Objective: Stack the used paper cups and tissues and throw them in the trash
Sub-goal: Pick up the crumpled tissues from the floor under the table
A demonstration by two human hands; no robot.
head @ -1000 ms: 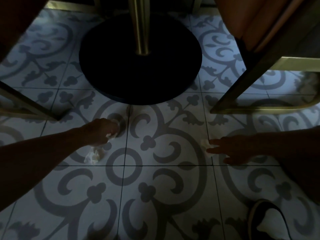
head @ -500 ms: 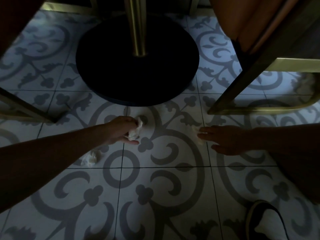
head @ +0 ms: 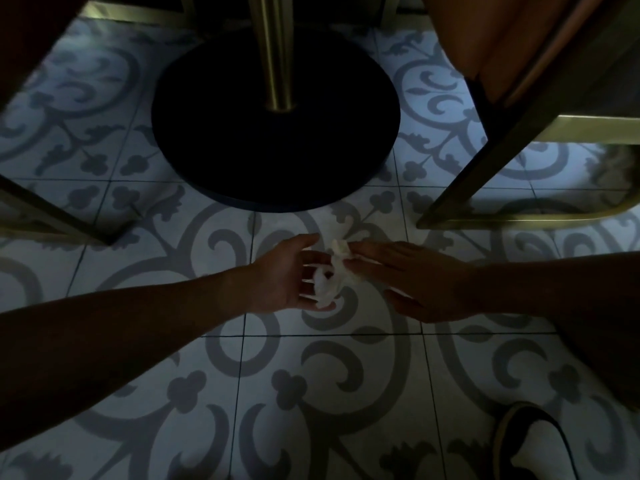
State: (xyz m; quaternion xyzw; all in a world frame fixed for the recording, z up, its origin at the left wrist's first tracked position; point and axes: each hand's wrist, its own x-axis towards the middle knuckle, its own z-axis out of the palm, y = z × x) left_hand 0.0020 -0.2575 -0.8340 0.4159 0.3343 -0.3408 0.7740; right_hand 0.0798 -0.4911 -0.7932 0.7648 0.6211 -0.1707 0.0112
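Low over the patterned tile floor, my two hands meet with crumpled white tissues between them. My left hand (head: 287,275) is palm-up with loosely curled fingers, and a tissue wad (head: 327,287) rests against those fingers. My right hand (head: 415,278) reaches in from the right, and its fingertips pinch another tissue (head: 340,249) that touches the first wad. No paper cups are in view.
A round black table base (head: 277,133) with a brass pole (head: 273,46) stands just beyond my hands. A brass chair frame (head: 485,174) is at the right and another chair leg (head: 52,220) at the left. A shoe (head: 530,441) shows at the bottom right.
Both hands have moved toward the centre and now meet. The left brought its tissue to the right, the right brought its tissue to the left. The loose tissue on the floor at left is no longer visible.
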